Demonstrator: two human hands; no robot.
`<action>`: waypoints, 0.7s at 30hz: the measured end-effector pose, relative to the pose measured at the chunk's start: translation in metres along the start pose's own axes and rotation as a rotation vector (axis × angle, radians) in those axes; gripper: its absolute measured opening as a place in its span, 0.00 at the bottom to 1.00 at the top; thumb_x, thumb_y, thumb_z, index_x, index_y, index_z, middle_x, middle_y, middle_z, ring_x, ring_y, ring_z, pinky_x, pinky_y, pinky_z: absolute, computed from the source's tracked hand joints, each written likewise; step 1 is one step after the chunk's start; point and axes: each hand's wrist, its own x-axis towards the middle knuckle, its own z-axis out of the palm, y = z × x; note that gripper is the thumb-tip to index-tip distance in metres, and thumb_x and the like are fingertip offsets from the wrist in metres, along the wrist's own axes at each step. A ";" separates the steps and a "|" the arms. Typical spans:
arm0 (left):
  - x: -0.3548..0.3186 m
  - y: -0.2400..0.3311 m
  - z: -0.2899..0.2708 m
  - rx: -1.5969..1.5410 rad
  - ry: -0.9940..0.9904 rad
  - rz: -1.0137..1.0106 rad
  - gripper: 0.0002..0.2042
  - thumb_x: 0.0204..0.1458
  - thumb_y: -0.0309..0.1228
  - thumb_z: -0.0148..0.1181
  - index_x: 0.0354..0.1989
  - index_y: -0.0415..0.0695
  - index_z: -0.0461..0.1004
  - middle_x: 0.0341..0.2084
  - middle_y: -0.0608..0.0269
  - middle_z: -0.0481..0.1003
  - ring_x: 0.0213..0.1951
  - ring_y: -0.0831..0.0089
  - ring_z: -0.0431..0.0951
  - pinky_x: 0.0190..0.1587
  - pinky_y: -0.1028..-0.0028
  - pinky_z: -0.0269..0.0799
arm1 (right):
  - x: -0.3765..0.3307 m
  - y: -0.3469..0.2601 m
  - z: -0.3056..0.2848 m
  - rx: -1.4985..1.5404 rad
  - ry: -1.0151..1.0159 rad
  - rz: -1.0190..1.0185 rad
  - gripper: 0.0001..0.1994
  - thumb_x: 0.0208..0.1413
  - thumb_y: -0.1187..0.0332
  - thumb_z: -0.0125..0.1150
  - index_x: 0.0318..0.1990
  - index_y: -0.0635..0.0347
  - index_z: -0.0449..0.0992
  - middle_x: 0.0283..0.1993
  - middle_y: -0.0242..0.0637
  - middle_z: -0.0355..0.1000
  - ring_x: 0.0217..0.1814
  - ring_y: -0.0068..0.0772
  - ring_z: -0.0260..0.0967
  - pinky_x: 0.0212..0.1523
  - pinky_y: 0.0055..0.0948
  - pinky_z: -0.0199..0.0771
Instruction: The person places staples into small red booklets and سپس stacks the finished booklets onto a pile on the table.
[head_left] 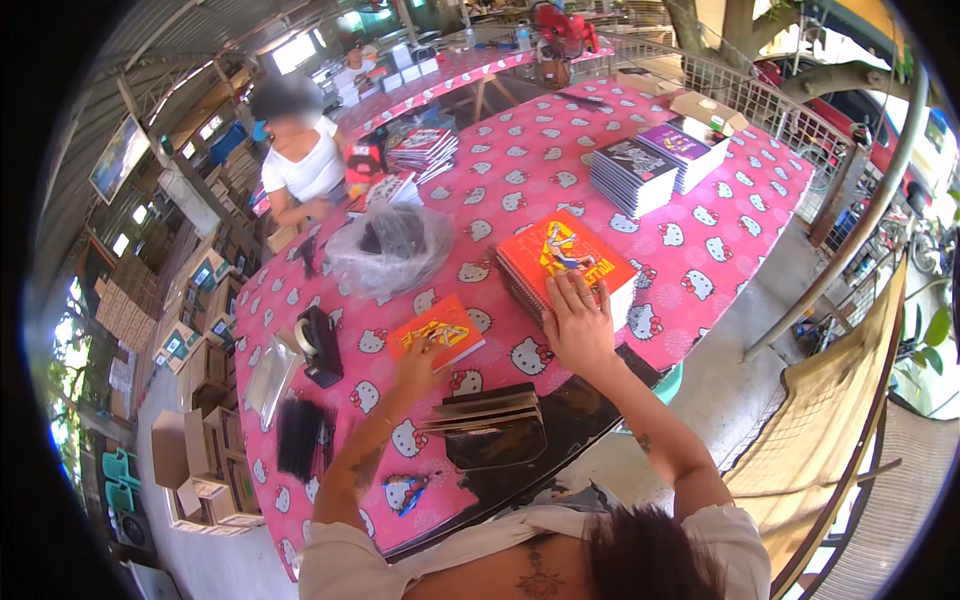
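Observation:
My left hand (420,366) is at the lower left edge of a small orange notebook (452,333) with a yellow picture on its cover, its fingers curled on it. To the right, my right hand (580,322) lies with fingers stretched out on the near part of a stack of red-orange spiral notebooks (600,250). Close in front of me, between my forearms, a black holder with brown cardboard dividers (490,425) rests at the table's edge. A black tape dispenser (318,345) stands left of the small notebook.
The pink cat-print tablecloth (520,180) covers the table. Clear plastic bags (395,250) lie beyond my left hand; a bundle of black strips (303,440) is at left. Notebook stacks (632,175) stand at far right. Across the table, a person in white (300,165) stands beside more notebooks (422,150).

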 end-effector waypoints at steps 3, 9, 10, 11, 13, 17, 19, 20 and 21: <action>-0.041 -0.028 0.036 0.055 -0.004 -0.018 0.12 0.55 0.29 0.61 0.49 0.45 0.78 0.47 0.52 0.74 0.46 0.51 0.78 0.44 0.56 0.77 | 0.003 -0.001 0.004 -0.012 -0.027 -0.017 0.26 0.62 0.60 0.55 0.65 0.61 0.71 0.69 0.43 0.68 0.74 0.46 0.61 0.74 0.61 0.50; -0.039 -0.042 0.014 -0.102 -0.122 -0.130 0.12 0.55 0.24 0.56 0.47 0.43 0.77 0.39 0.52 0.75 0.42 0.51 0.78 0.43 0.53 0.75 | -0.002 -0.011 -0.006 -0.032 -0.095 -0.043 0.29 0.61 0.59 0.59 0.68 0.60 0.68 0.73 0.47 0.63 0.76 0.49 0.57 0.73 0.62 0.50; -0.033 -0.035 0.000 0.016 0.049 -0.129 0.13 0.53 0.23 0.56 0.47 0.43 0.78 0.38 0.54 0.76 0.41 0.52 0.77 0.43 0.54 0.73 | -0.002 -0.025 -0.019 -0.003 -0.035 -0.081 0.31 0.61 0.58 0.60 0.69 0.60 0.65 0.75 0.49 0.58 0.77 0.50 0.55 0.73 0.63 0.50; -0.017 -0.019 -0.024 0.135 0.229 -0.119 0.14 0.51 0.23 0.57 0.47 0.44 0.78 0.37 0.55 0.76 0.41 0.54 0.77 0.44 0.54 0.70 | -0.001 -0.033 -0.031 0.019 0.036 -0.118 0.33 0.60 0.57 0.62 0.71 0.60 0.63 0.77 0.52 0.53 0.78 0.51 0.53 0.73 0.64 0.50; 0.011 0.034 -0.090 0.110 0.359 -0.092 0.16 0.49 0.22 0.58 0.48 0.45 0.78 0.36 0.57 0.75 0.41 0.56 0.75 0.44 0.57 0.65 | -0.012 -0.040 -0.038 0.162 -0.005 -0.168 0.40 0.56 0.60 0.69 0.73 0.60 0.57 0.78 0.56 0.48 0.79 0.54 0.50 0.73 0.59 0.52; 0.016 0.117 -0.155 -0.109 0.364 0.107 0.16 0.51 0.22 0.59 0.49 0.44 0.76 0.35 0.59 0.73 0.42 0.59 0.74 0.46 0.60 0.61 | -0.057 -0.037 -0.010 1.326 -0.182 0.252 0.31 0.57 0.77 0.69 0.67 0.65 0.63 0.63 0.46 0.70 0.64 0.35 0.69 0.64 0.36 0.69; 0.011 0.134 -0.147 -0.170 0.341 0.164 0.15 0.54 0.24 0.59 0.50 0.43 0.76 0.35 0.59 0.73 0.42 0.59 0.74 0.47 0.59 0.62 | -0.090 -0.023 0.000 1.343 -0.356 0.424 0.21 0.60 0.80 0.65 0.60 0.66 0.70 0.51 0.35 0.78 0.53 0.24 0.74 0.55 0.28 0.75; 0.006 0.143 -0.143 -0.178 0.307 0.173 0.15 0.51 0.23 0.60 0.49 0.44 0.76 0.34 0.60 0.71 0.41 0.60 0.74 0.47 0.60 0.61 | -0.101 -0.024 0.003 1.346 -0.370 0.421 0.21 0.60 0.80 0.65 0.60 0.66 0.70 0.51 0.35 0.78 0.53 0.24 0.74 0.55 0.28 0.75; 0.000 0.149 -0.140 -0.187 0.272 0.182 0.16 0.48 0.22 0.60 0.47 0.45 0.75 0.33 0.61 0.70 0.41 0.62 0.74 0.47 0.60 0.60 | -0.111 -0.024 0.007 1.364 -0.329 0.447 0.18 0.60 0.80 0.65 0.57 0.65 0.72 0.48 0.34 0.78 0.50 0.22 0.75 0.53 0.27 0.76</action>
